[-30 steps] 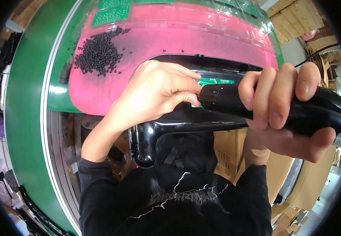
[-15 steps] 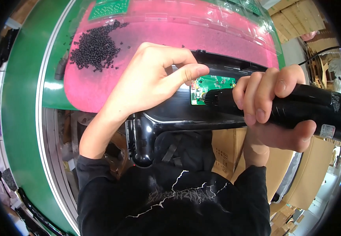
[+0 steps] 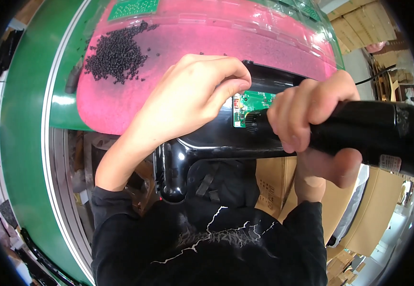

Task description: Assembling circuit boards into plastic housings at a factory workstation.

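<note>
My right hand (image 3: 307, 112) is wrapped around a thick black electric screwdriver (image 3: 367, 128), which lies nearly level with its ribbed nose pointing left. That nose is over a green circuit board (image 3: 254, 101), hiding part of it; I cannot see the bit's tip. The board sits in a long black plastic housing (image 3: 212, 140). Over the board's left end, my left hand (image 3: 192, 93) has thumb and index finger drawn together. Whatever may be between those fingertips is hidden or too small to make out.
On the pink mat (image 3: 178, 45) lies a pile of tiny black screw-like pieces (image 3: 116, 55). Behind are a clear plastic tray (image 3: 192, 19) and another green board (image 3: 133, 8). A green bench (image 3: 28, 119) runs along the left. Cardboard boxes (image 3: 378, 205) stand at right.
My right hand and the screwdriver have shifted a little left, the tool's rear end slightly lower. My left hand has turned, and its index finger now reaches past the thumb.
</note>
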Demonstrator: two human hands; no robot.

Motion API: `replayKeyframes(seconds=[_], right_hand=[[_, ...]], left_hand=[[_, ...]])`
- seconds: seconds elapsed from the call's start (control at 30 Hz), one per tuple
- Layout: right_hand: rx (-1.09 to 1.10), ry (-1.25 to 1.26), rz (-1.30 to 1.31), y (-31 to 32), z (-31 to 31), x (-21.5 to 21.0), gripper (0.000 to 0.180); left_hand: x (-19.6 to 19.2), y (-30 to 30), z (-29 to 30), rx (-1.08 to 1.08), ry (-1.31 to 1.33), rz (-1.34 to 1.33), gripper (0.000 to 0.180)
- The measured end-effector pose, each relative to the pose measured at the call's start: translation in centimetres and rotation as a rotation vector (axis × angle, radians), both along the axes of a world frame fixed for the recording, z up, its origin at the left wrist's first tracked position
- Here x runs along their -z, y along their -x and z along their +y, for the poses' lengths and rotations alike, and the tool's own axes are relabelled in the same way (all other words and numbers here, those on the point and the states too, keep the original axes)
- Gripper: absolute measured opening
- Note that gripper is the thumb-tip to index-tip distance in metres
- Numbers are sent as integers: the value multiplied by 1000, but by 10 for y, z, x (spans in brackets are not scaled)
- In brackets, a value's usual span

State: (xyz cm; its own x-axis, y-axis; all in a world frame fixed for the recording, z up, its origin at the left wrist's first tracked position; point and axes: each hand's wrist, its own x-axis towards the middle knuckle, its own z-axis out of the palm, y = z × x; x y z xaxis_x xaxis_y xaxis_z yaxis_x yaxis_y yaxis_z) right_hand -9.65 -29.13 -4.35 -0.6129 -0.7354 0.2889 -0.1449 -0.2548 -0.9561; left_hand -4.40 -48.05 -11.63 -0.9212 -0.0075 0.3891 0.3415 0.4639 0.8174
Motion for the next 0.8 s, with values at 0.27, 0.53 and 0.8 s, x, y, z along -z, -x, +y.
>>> replayKeyframes(seconds=[0.27,0.53,0.8], right_hand=[[53,-102,-64,-7,-12,2,66],[-64,444,15,10,10,-4,52],[-89,429,104,17,28,-11,53]], left_hand=[[-8,-10,-3,28,54,-95,13],[-1,-6,0,251,265,56,15],[-9,-2,10,318,94,31,17]])
